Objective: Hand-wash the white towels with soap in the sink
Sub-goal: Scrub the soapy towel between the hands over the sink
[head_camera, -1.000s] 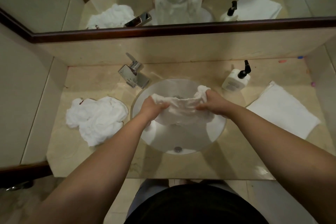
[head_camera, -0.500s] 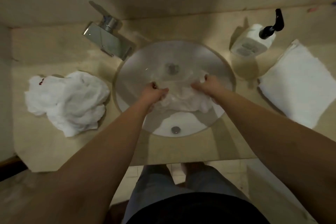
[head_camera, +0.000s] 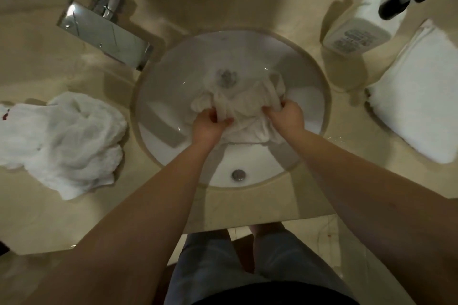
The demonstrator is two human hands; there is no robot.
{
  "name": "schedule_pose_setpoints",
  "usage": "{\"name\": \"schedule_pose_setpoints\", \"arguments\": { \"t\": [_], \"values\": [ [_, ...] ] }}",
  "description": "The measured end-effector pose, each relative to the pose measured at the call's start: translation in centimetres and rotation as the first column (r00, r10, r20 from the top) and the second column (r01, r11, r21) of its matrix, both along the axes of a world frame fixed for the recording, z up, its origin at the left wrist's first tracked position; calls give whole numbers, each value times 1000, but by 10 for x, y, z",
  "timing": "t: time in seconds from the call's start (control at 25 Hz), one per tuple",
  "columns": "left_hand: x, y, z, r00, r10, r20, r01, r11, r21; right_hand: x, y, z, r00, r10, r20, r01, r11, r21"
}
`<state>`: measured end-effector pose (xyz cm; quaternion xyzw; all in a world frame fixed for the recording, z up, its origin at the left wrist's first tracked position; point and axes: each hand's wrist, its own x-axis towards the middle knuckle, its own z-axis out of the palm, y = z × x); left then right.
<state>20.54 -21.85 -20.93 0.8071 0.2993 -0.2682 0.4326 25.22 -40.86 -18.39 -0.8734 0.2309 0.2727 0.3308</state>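
Sink (head_camera: 173,77) holds bunched, wet white towel (head_camera: 243,109), both hands gripping.

left hand (head_camera: 209,126) + right hand (head_camera: 287,117) grip wet towel (head_camera: 244,104) | in sink (head_camera: 173,77) | crumpled towel (head_camera: 64,141) on counter (head_camera: 44,57)

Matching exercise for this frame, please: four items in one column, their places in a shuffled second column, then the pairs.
1. wet towel
2. crumpled towel
3. folded towel
4. soap bottle

A. counter, left of sink
B. in the sink, gripped by left hand and right hand
C. counter, far right
D. counter, behind the folded towel

Pairs: 1-B, 2-A, 3-C, 4-D
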Motion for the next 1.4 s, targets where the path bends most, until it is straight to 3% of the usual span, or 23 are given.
{"name": "schedule_pose_setpoints", "arguments": {
  "t": [0.12,0.2,0.28,0.36,0.4,0.48,0.6,0.68,0.92,1.0,1.28,1.4],
  "values": [
    [-5,-5,-1,987,79,141,-88,994,60,-5,3,2,995,-68,71,61,994,89],
    [0,-12,2,950,272,150,-269,962,-41,-4,1,6,984,-136,117,111,974,198],
    [3,-18,4,857,515,8,-499,834,-234,-4,-1,12,961,-254,111,216,937,275],
    [-6,-19,-2,733,638,-234,-673,634,-381,-10,-4,15,932,-359,-38,352,880,320],
    [-14,-19,-5,725,616,-308,-688,616,-385,-16,-7,15,908,-385,-168,420,843,337],
    [-21,-19,7,774,529,-347,-630,695,-346,-29,-11,17,869,-378,-318,474,819,322],
    [-20,-19,38,857,502,-116,-515,841,-164,-34,-14,27,942,-299,-156,328,917,228],
    [-19,-18,73,866,493,85,-489,870,-72,-31,-11,53,981,-195,9,191,967,169],
    [-25,-17,172,770,431,471,-466,884,-46,-30,-14,157,914,-129,384,16,959,283],
    [-23,-17,199,718,396,572,-443,894,-62,-27,-12,193,890,-126,438,-46,931,363],
    [0,-33,290,506,582,636,-440,809,-390,-9,21,301,900,-278,335,-54,691,721],
    [16,-48,318,453,765,458,-524,644,-558,6,45,313,893,-393,219,77,613,786]
  ]
}}
